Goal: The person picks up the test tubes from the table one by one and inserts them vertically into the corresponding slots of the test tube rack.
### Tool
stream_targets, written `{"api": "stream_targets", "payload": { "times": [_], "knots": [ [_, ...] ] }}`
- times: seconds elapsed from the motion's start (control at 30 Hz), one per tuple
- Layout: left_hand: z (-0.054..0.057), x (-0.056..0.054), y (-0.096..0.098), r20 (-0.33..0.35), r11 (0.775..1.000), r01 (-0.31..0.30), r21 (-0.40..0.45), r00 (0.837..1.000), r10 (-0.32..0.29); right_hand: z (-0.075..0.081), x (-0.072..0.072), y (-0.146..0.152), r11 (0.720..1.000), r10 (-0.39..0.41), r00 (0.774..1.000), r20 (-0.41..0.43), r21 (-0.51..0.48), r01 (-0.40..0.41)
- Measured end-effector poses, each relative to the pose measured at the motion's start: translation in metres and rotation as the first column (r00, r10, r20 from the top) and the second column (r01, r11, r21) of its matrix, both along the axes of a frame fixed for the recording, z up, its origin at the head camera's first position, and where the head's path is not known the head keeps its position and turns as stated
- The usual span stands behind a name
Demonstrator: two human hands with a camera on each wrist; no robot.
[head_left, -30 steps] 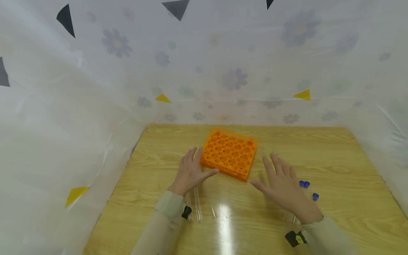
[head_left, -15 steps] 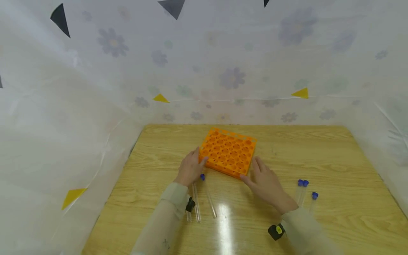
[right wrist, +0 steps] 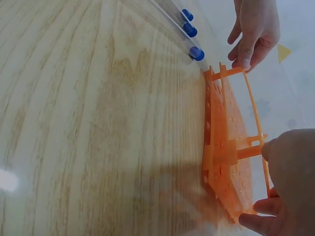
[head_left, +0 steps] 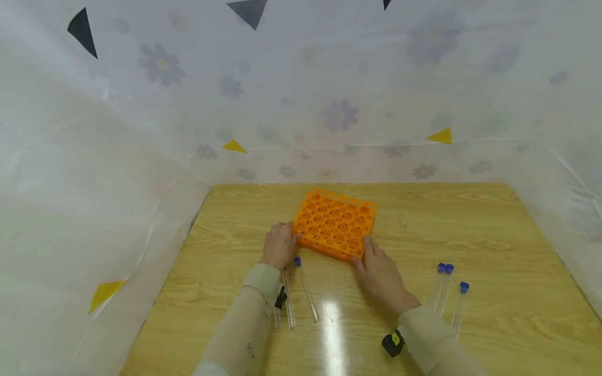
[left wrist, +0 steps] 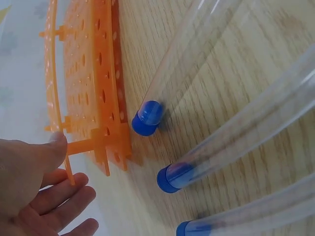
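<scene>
An orange test tube rack [head_left: 335, 222] with rows of round holes lies toward the back middle of the table, turned slightly. At its near left corner my left hand [head_left: 278, 245] pinches the edge of the top plate, thumb above and fingers beneath in the left wrist view. My right hand [head_left: 383, 274] holds the near right corner the same way, its thumb on the front edge; the right wrist view shows its fingertips [right wrist: 256, 223] under the plate. Just in front of the rack is a clear test tube [head_left: 308, 292] with a blue cap, beside others partly hidden by my left arm.
On the right, several more blue-capped test tubes [head_left: 442, 284] lie on the wooden table [head_left: 494, 235], partly behind my right sleeve. White flower-patterned sheeting [head_left: 301, 104] closes off the back and sides.
Both hands have come inward from spread above the table onto the rack's near corners and taken hold of it. The capped tubes at the right are now uncovered.
</scene>
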State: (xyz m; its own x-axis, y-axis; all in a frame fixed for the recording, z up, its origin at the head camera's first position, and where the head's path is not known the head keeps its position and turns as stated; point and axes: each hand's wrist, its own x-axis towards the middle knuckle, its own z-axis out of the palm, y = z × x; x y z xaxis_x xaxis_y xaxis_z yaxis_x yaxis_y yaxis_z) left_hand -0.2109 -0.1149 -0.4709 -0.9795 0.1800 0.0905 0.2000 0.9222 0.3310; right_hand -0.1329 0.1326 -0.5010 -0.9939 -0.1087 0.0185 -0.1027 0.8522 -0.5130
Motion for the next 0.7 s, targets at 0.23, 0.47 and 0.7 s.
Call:
{"api": "stream_targets", "payload": {
  "times": [0.23, 0.47, 0.7],
  "knots": [
    [-0.005, -0.004, 0.005, -0.01, 1.0, -0.018, 0.0, 1.0, 0.018, -0.003, -0.001, 0.007, 1.0, -0.02, 1.0, -0.013, 0.009, 0.02],
    [-0.005, -0.001, 0.014, -0.068, 0.995, -0.005, -0.097, 0.998, -0.001, 0.0, 0.002, 0.023, 0.999, -0.011, 0.998, -0.055, 0.039, 0.013],
    [-0.005, 0.005, 0.023, -0.117, 0.991, -0.001, -0.13, 0.993, -0.015, 0.005, 0.003, 0.039, 0.994, 0.02, 0.995, -0.095, 0.113, -0.009]
  ]
}}
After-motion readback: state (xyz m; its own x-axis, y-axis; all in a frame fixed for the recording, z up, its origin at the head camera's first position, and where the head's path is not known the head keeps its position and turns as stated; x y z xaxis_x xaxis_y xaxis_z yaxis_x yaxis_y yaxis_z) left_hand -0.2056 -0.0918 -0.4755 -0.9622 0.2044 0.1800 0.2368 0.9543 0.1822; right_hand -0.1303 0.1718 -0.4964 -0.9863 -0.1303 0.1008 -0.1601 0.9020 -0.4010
